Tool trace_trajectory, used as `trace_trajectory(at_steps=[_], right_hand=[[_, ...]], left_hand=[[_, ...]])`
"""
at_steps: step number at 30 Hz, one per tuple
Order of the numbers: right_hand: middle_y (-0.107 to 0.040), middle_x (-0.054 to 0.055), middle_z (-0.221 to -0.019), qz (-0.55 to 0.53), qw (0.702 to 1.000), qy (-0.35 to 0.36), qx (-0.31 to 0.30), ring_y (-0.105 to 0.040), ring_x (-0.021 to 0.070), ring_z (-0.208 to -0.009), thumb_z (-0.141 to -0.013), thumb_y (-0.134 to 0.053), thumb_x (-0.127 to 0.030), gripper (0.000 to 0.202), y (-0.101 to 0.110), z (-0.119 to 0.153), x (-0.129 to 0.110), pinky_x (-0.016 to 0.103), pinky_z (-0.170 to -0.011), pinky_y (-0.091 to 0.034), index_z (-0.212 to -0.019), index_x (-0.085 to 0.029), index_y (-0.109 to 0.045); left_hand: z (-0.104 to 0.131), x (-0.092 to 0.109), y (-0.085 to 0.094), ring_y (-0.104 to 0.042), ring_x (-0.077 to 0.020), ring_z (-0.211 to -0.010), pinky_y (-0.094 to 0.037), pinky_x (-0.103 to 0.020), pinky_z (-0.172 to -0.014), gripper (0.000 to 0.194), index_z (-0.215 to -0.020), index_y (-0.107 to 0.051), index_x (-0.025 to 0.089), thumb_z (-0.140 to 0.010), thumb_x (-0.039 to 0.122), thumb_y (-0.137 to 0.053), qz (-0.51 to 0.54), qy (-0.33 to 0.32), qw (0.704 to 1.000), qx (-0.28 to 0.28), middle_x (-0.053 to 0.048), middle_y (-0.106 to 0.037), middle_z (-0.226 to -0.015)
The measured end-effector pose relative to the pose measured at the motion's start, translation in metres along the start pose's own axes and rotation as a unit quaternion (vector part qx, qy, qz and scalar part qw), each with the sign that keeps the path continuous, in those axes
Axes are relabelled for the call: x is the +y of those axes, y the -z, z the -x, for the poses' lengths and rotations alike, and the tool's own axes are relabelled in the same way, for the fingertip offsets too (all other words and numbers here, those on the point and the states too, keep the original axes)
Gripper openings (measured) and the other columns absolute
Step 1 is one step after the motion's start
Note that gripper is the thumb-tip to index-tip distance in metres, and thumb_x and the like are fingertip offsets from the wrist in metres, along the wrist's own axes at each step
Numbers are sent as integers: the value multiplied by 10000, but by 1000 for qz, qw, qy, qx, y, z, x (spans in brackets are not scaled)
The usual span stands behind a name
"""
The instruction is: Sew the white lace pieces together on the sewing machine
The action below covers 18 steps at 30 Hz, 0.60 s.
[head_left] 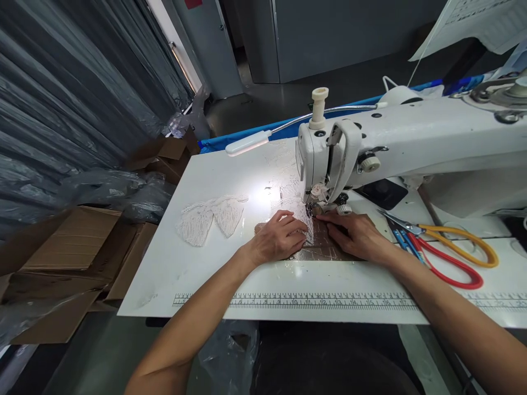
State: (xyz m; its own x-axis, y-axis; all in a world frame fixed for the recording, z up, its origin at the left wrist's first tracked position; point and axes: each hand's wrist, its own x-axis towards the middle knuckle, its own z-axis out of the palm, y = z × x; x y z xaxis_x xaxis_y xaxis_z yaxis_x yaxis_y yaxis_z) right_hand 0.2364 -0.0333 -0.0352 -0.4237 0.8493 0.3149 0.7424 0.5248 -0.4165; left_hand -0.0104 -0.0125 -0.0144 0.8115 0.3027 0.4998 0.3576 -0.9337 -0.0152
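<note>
Left hand: the left hand [280,237] lies flat, palm down, fingers stretched, on the white lace strip [305,227]; it presses and grips nothing.
Right hand: the right hand [354,235] also lies flat, with the fingertips just beside the presser foot [319,208]; it holds nothing, it only pushes the work down.
Work piece: the lace strip lies over a brown fabric piece [325,248], in the middle of the table, under the head of the sewing machine [370,148], between the two hands.
Table: the white table [164,263] carries a printed ruler [313,300] along its near edge.
Loose lace: two white lace pieces [212,218] lie toward the left edge of the table, well apart from the hands.
Scissors: scissors with a red and a yellow handle [448,252] lie at the right side of the table, near the right wrist.
Lamp: a small lamp on a bending neck [248,144] shines on the far part of the table.
Containers: cardboard boxes [74,258] stand on the floor, left of the table (the contents cannot be seen; clear plastic lies over some of them).
</note>
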Motion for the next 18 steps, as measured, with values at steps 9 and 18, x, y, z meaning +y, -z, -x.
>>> trace_trajectory(at_steps=[9,18], right_hand=[[-620,94,-953,60,996,57,-15,-573,213,-781,-949,-449,-251,399,3,1,-7,320,-684,-436,-1311,-282,-611],[-595,97,-1004,58,996,59,-28,-557,212,-827,-920,-466,-173,394,6,-3,-13,330,-743,-444,-1251,-273,-655]], left_hand=[[0,0,-2,-613,-127,-758,-494,-327,-775,136,-832,-628,187,-940,170,-547,7,5,1000,-7,-18,-716,-938],[0,1,2,-630,-133,-776,-510,-297,-733,83,-899,-638,170,-920,137,-565,18,-6,1000,-16,-27,-718,-918]])
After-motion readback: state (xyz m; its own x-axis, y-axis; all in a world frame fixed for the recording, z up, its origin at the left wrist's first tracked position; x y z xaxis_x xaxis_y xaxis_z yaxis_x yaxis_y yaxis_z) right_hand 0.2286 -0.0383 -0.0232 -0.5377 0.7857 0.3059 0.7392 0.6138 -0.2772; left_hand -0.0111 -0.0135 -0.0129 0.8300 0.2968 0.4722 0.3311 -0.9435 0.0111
